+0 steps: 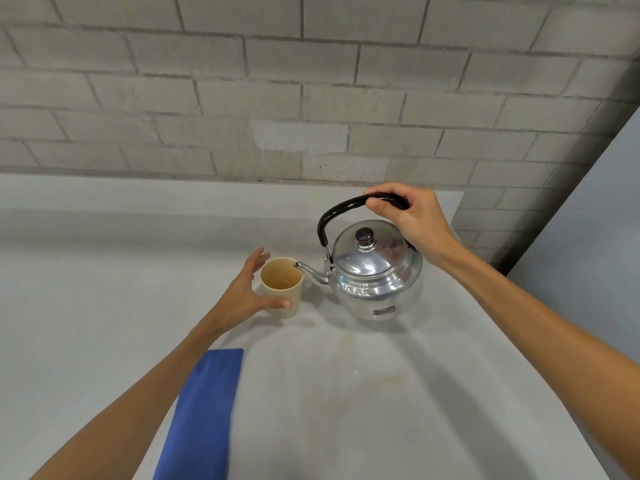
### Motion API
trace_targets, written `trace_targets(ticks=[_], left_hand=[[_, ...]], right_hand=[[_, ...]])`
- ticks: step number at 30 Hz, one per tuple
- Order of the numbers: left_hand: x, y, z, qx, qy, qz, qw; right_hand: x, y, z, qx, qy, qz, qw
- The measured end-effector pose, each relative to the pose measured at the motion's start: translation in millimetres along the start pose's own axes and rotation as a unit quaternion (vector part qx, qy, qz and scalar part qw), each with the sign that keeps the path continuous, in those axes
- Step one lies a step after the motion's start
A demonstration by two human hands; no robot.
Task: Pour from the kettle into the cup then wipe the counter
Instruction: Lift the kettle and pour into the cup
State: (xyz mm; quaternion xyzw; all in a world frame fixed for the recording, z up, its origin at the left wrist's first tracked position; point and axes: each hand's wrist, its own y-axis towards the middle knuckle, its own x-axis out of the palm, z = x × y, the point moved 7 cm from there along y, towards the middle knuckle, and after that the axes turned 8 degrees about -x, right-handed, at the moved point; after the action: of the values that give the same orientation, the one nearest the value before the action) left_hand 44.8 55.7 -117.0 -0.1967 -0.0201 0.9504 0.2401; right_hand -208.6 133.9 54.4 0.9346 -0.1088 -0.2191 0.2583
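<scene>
A shiny steel kettle (pixel 375 282) with a black arched handle stands on the grey counter (pixel 104 306), its spout reaching over the rim of a beige cup (pixel 281 289) to its left. My right hand (pixel 412 220) is closed around the top of the kettle's handle. My left hand (pixel 249 292) cups the left side of the cup, thumb against its front wall, fingers spread behind it. The cup looks empty inside. A folded blue cloth (pixel 204 414) lies on the counter under my left forearm.
A grey brick wall (pixel 311 98) backs the counter. The counter's right edge (pixel 519 341) runs diagonally under my right forearm, with a drop beyond it. Faint yellowish stains (pixel 363 372) mark the counter in front of the kettle.
</scene>
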Motion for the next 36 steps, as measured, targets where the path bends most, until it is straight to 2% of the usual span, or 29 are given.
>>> trace_targets(ticks=[9,36], left_hand=[[14.5,3.0,-14.9,-0.003,-0.052,0.000,0.999],[12.9,11.6,-21.0,0.008,-0.021,0.009,1.000]], right_hand=[[2.3,1.6,-10.4,-0.007,-0.029,-0.021,0.999],[0.8,18.0,-27.3,-0.028,-0.085,-0.055,0.994]])
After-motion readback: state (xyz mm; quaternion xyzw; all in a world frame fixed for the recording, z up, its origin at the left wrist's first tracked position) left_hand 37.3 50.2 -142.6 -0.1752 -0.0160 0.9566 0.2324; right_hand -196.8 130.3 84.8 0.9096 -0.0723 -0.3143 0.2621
